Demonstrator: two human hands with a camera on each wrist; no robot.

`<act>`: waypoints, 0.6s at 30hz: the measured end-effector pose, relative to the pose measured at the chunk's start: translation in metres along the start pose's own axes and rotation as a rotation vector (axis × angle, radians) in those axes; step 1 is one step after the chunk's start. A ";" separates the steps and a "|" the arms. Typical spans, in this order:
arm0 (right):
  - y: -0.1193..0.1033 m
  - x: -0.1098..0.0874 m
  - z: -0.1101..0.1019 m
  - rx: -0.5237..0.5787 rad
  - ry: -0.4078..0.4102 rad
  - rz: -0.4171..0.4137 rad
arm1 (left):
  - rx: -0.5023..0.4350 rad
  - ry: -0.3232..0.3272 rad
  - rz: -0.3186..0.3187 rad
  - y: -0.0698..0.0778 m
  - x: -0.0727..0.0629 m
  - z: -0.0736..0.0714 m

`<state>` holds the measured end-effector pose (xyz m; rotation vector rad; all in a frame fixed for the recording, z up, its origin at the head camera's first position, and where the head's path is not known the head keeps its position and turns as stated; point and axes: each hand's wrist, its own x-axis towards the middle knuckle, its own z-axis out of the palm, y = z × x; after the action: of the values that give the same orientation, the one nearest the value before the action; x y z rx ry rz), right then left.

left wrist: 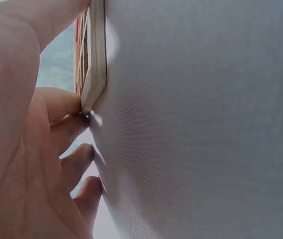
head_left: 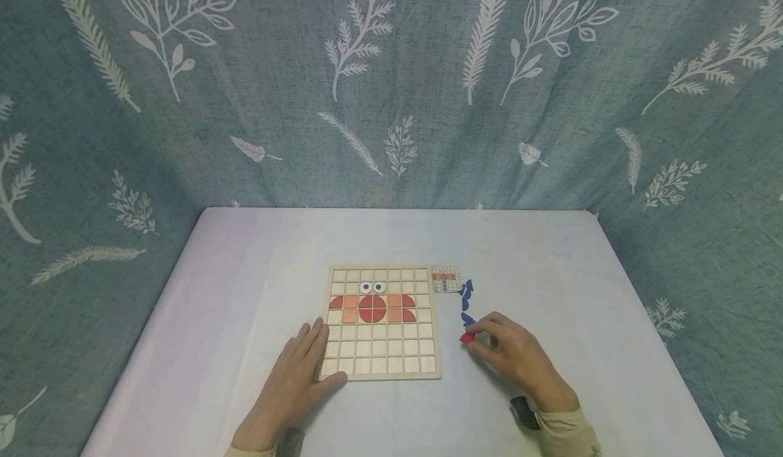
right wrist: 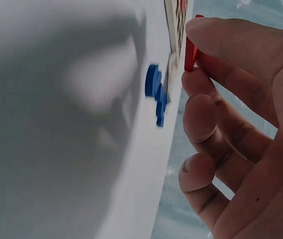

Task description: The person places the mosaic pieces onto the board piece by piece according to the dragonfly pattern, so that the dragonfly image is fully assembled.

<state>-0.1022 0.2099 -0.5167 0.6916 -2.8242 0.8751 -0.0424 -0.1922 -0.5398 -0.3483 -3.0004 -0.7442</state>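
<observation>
I had the left grip (head_left: 296, 368) spread against the board (head_left: 394, 348), seemingly to steady it, the right grip (head_left: 516, 349) pinching a red piece (head_left: 467, 338).

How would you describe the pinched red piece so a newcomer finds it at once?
On the white table, find the square, pale wooden grid board. Right of it, the right hand pinches a small, flat red piece. Among the loose pieces, only it is red: nearby are small, flat blue pieces.
</observation>
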 end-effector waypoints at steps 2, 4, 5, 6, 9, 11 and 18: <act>-0.002 0.003 0.003 0.011 0.010 -0.031 | -0.006 -0.008 -0.006 0.000 0.000 0.000; -0.004 0.006 0.006 0.026 0.020 -0.061 | -0.008 -0.006 -0.002 0.000 0.000 -0.001; -0.005 0.008 0.007 0.032 0.025 -0.072 | -0.006 0.000 0.002 0.001 0.000 -0.001; -0.006 0.010 0.008 0.036 0.027 -0.074 | -0.005 0.002 0.003 0.001 0.000 -0.001; -0.012 0.017 0.012 0.057 0.040 -0.087 | 0.001 0.015 0.014 0.001 0.000 -0.001; -0.016 0.022 0.014 0.069 0.052 -0.100 | 0.001 0.018 0.016 0.001 0.000 -0.001; -0.029 0.038 0.022 0.092 0.110 -0.190 | 0.004 0.005 0.012 0.000 0.000 -0.001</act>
<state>-0.1227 0.1617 -0.5112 0.8780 -2.5852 0.9810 -0.0422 -0.1925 -0.5387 -0.3638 -2.9919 -0.7374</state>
